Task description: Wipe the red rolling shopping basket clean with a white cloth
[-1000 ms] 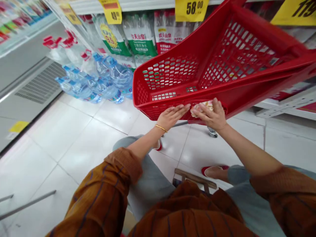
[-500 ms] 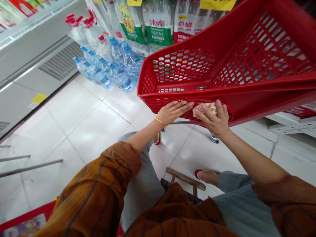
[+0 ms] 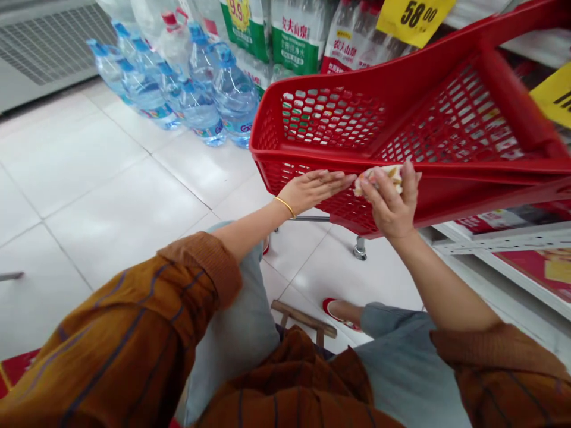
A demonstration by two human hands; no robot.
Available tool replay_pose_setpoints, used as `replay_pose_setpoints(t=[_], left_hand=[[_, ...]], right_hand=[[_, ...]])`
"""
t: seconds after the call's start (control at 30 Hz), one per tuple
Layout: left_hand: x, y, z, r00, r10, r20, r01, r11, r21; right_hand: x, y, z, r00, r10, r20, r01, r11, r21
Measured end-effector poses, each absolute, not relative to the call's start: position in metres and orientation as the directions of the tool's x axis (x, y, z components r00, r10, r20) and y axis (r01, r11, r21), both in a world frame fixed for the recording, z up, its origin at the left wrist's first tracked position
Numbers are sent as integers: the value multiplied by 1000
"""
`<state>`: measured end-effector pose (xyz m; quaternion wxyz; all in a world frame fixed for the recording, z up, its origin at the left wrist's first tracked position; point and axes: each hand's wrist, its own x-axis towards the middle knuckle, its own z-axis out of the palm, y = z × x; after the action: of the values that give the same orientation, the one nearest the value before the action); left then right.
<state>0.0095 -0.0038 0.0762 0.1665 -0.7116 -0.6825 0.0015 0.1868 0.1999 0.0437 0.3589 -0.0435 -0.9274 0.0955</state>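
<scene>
A red plastic shopping cart [image 3: 446, 187] stands side-on in front of me, its basket walls full of small holes. My left hand [image 3: 312, 187] lies flat against the near side wall, fingers stretched out to the right; a gold bangle circles the wrist. In my right hand [image 3: 395, 202] is a crumpled pale cloth [image 3: 366, 178] with orange and brown patches, pressed to the cart's side just below the rim. The left fingertips almost reach the cloth; whether they touch it I cannot tell.
Large blue-capped water bottles [image 3: 236, 95] stand on the tiled floor at the left, beside wrapped bottle packs [image 3: 297, 35]. A white shelf [image 3: 504, 241] is at the right. Under me is a wooden stool [image 3: 306, 318]. A cart caster [image 3: 360, 249] shows below the basket.
The view has shifted, showing more of the right shelf and price tags. My right hand and the cloth are higher, at the cart's rim. My left hand stays flat on the side wall.
</scene>
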Motion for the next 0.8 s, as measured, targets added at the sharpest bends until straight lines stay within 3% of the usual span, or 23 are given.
replay_pose_setpoints(t=[0.23, 0.37, 0.47, 0.6, 0.67, 0.8], left_hand=[[2, -6, 63, 103, 967, 232, 985, -67, -160], [-1, -9, 55, 161, 960, 229, 950, -88, -299], [0, -12, 55, 182, 963, 197, 910, -89, -406], [5, -12, 57, 106, 991, 83, 922, -67, -381], [6, -11, 57, 71, 996, 48, 936, -50, -348], [7, -10, 54, 54, 993, 103, 957, -22, -289]], right_hand=[[181, 199, 20, -691, 9, 723, 10, 1000, -4], [183, 193, 7, -684, -181, 707, -96, 983, 159], [184, 189, -6, -742, -176, 646, -172, 983, 71], [186, 185, -24, -827, -67, 558, -172, 976, -137], [186, 183, -29, -827, -81, 556, -179, 976, -125], [184, 181, -33, -785, -210, 582, -235, 971, 34]])
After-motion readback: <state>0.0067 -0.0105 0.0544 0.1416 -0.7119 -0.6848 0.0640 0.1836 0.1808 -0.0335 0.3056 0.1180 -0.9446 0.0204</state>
